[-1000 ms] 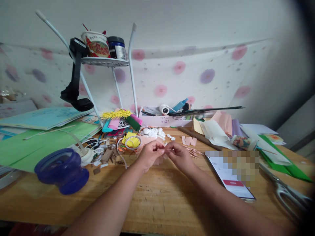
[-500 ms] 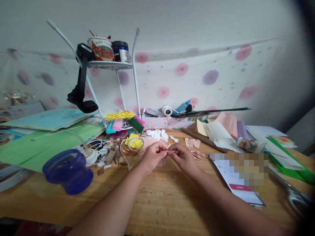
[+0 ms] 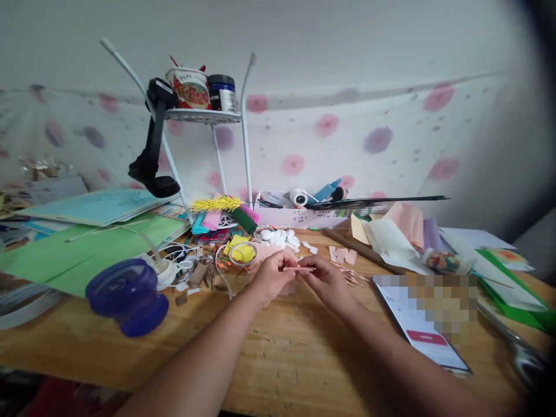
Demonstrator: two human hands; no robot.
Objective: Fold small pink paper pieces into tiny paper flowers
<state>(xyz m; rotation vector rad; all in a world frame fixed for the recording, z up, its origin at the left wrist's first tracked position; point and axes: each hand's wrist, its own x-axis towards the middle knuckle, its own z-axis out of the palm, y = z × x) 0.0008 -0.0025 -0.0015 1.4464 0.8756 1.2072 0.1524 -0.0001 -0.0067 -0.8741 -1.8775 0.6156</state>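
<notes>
My left hand (image 3: 274, 278) and my right hand (image 3: 325, 281) meet over the middle of the wooden table. Between their fingertips they pinch a small, thin strip of pink paper (image 3: 299, 269). Both hands are closed on it, the fingers curled and the thumbs nearly touching. Just right of my right hand lie several thin twisted pink paper strips (image 3: 354, 277). Flat pink paper pieces (image 3: 343, 255) rest beyond them. Behind my left hand are a roll of tape (image 3: 243, 253) with yellow paper scraps in it and white crumpled bits (image 3: 280, 238).
A blue plastic tape dispenser (image 3: 128, 296) stands at left near green sheets (image 3: 104, 249). On the right lie a phone (image 3: 419, 324) and scissors (image 3: 512, 341). A white metal stand (image 3: 204, 116) holds a paper tub and a jar. A brown stick (image 3: 360, 249) lies behind my right hand.
The pink strip between my fingertips shows more plainly now, lying level across both hands. The view has shifted slightly, so everything sits a little farther right. Both hands keep their grip.
</notes>
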